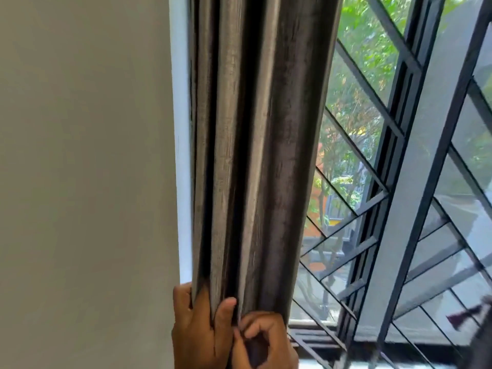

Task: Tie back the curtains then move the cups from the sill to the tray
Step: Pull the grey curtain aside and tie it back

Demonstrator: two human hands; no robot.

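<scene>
A dark grey curtain [255, 145] hangs gathered in thick folds at the left side of the window. My left hand [197, 328] grips the bunched curtain from its left side, thumb laid across the front folds. My right hand [266, 342] is curled on the curtain's front just to the right of it, fingers pinching the fabric. No tie-back, cups or tray are in view. The bottom of the curtain is cut off by the frame's lower edge.
A plain beige wall [80, 182] fills the left. A white window frame [182, 155] borders the curtain. A black metal grille [372, 209] with diagonal bars covers the window to the right. A dark blurred object [471, 315] shows at the far right edge.
</scene>
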